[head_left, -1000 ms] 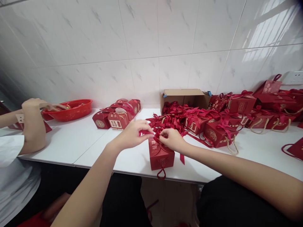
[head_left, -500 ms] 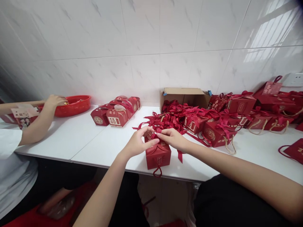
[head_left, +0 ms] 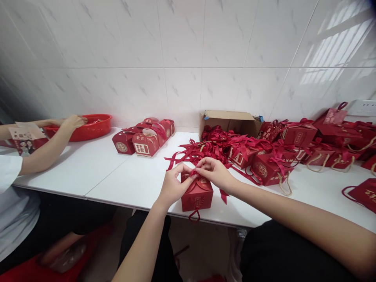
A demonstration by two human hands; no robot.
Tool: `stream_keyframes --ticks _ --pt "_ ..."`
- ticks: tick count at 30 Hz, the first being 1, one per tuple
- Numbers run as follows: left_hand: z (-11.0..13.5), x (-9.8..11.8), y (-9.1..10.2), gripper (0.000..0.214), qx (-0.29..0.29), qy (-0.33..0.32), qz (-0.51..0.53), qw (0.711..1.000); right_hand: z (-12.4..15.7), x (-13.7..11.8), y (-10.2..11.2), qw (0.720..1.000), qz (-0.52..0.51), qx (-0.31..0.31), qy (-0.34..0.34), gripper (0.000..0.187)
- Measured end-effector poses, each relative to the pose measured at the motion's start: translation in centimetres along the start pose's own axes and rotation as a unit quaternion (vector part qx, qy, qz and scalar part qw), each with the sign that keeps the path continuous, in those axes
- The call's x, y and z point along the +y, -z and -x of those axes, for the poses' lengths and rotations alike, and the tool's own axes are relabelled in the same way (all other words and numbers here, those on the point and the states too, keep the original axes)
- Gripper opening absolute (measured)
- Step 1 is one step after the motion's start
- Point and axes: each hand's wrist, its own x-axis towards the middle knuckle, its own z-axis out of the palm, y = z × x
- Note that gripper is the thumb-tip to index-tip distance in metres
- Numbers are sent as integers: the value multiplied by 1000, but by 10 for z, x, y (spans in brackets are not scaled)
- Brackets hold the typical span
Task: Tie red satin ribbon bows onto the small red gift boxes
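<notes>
A red gift box (head_left: 196,197) with gold print sits at the table's front edge, a red cord loop hanging from its near side. Over its top, my left hand (head_left: 177,182) pinches a red ribbon (head_left: 194,172) between thumb and fingers. From the other side, my right hand (head_left: 214,172) pinches the same ribbon, its fingertips close to the left ones. The ribbon's exact knot or loop is mostly covered by my fingers. Just behind the hands lies a tangled heap of red ribbons (head_left: 219,143).
A cardboard box (head_left: 232,115) lies on its side behind the ribbons. Finished-looking red boxes (head_left: 273,166) crowd the right; several more boxes (head_left: 147,145) stand left of centre. At far left, a co-worker's hand (head_left: 73,122) reaches into a red basin (head_left: 94,131) on the white table (head_left: 117,184).
My left fingers have closed in from a wider curve to a pinch at the ribbon. The co-worker's hand has gone further into the basin. The view has shifted slightly.
</notes>
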Motion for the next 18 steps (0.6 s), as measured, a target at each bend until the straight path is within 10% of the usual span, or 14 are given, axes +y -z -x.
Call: stream_keyframes --ticks 9,18 --pt "0 -5 -4 11 51 37 18 998 5 -5 9 983 177 21 43 13" --pt "-7 -8 -3 9 6 54 89 995 8 -9 8 999 12 -26 -46 20"
